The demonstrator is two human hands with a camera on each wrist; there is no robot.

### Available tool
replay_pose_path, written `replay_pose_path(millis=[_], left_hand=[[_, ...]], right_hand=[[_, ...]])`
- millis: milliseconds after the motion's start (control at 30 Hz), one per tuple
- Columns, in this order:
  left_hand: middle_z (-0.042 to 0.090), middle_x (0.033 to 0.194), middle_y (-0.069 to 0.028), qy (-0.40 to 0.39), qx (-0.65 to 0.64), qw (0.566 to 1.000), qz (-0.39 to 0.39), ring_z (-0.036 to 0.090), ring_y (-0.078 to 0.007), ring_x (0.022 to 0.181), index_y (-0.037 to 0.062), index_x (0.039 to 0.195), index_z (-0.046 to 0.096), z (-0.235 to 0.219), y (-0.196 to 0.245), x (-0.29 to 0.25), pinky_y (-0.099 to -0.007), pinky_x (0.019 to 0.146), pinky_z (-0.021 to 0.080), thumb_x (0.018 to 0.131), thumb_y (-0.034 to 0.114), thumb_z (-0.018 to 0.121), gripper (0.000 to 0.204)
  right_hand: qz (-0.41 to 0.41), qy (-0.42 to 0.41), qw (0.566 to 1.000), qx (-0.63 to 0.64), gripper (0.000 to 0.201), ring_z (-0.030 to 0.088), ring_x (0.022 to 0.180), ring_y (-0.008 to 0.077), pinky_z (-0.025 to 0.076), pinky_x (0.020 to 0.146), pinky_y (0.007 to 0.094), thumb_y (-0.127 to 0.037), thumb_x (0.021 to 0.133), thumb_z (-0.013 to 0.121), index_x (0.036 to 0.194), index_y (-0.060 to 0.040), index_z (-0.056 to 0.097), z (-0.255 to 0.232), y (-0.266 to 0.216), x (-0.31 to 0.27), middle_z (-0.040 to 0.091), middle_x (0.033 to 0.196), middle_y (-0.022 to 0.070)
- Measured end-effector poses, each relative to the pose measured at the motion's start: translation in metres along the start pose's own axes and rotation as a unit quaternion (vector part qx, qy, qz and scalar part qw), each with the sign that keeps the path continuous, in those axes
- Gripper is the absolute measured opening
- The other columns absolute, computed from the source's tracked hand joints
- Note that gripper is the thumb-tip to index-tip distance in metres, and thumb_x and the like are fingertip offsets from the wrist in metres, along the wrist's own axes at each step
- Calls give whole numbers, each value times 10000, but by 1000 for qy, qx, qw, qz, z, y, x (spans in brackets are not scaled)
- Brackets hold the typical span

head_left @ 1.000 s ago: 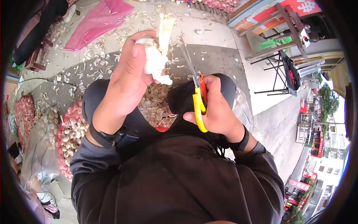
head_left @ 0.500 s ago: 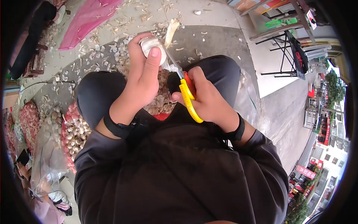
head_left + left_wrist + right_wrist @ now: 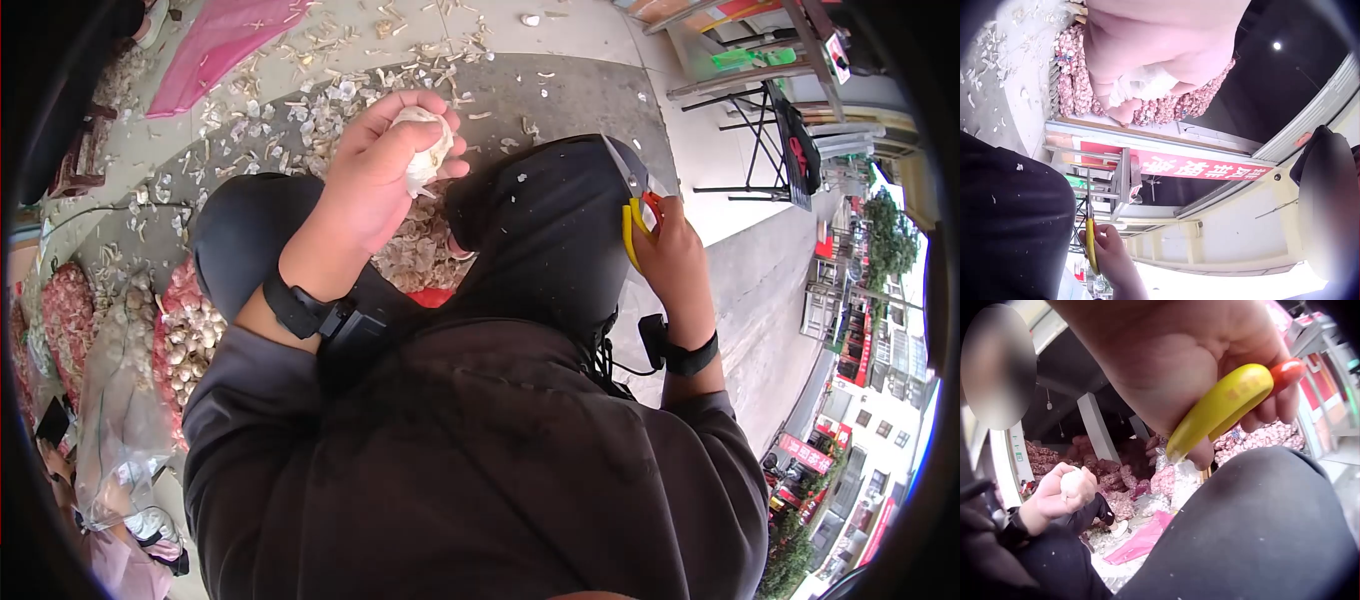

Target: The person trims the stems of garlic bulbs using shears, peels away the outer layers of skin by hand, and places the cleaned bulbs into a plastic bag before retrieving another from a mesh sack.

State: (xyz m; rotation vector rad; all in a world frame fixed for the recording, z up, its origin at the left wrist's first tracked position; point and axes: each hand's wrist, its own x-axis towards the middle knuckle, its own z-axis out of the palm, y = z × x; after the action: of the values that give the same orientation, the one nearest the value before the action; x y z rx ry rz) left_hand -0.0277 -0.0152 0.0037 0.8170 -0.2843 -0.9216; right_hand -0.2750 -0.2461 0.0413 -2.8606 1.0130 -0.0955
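My left hand (image 3: 365, 175) grips a white garlic bulb (image 3: 430, 150) above the lap, thumb across it and fingers round its far side. No long stalk shows on the bulb, and a bit of loose skin hangs from its lower edge. Out to the right, over my right knee, my right hand (image 3: 675, 255) holds scissors (image 3: 629, 235) with yellow and red handles, the blades pointing up and away. The right wrist view shows the yellow handle loop (image 3: 1229, 403) large, with the garlic bulb (image 3: 1074, 483) in the left hand beyond.
Garlic skins and cut stalks (image 3: 420, 255) lie heaped between my knees and scattered over the floor. A net sack of garlic bulbs (image 3: 190, 345) stands at the left beside a clear plastic bag (image 3: 125, 420). A pink sheet (image 3: 215, 55) lies ahead; a black folding stand (image 3: 770, 150) is at right.
The scissors lay against the stalk half a second ago; the right hand has since swung right, away from the bulb. The long stalk is gone from the bulb, and the left hand has turned it.
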Motion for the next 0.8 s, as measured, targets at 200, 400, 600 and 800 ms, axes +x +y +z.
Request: replay_pose_path(millis=[200,400,600,800], left_hand=[[663,909,-129,-16,-3,1000,-6,677,-243,814,-13,1021,619,1,-4,-9,-368,753,567,949,150,561,187],[679,963,-160,29,-15,999,8,689,-276,846,-3,1047,600,-4,-1,-6,-388,772,574,1003,208,498,238],[689,993,-168,98,64,993,28,686,-238,861,-24,1086,593,11,-12,1,-346,785,567,1038,277,447,338],[700,981,-97,134,282,922,227,632,-136,881,-29,1101,620,9,-31,0,-265,807,506,1046,301,436,383]], right_hand=[[-20,-52,998,15,314,621,774,444,502,692,491,-225,864,640,1008,32,531,10,3,-22,636,844,236],[-103,1,995,-11,313,640,713,339,499,626,399,-245,834,703,978,17,610,-14,-14,-10,643,825,185],[-118,-108,918,364,401,641,659,288,485,597,358,-318,901,664,1131,-5,567,-12,-111,17,647,807,161],[-179,-88,800,565,446,643,754,197,497,694,297,-355,953,606,1185,23,562,57,-172,53,672,852,154]])
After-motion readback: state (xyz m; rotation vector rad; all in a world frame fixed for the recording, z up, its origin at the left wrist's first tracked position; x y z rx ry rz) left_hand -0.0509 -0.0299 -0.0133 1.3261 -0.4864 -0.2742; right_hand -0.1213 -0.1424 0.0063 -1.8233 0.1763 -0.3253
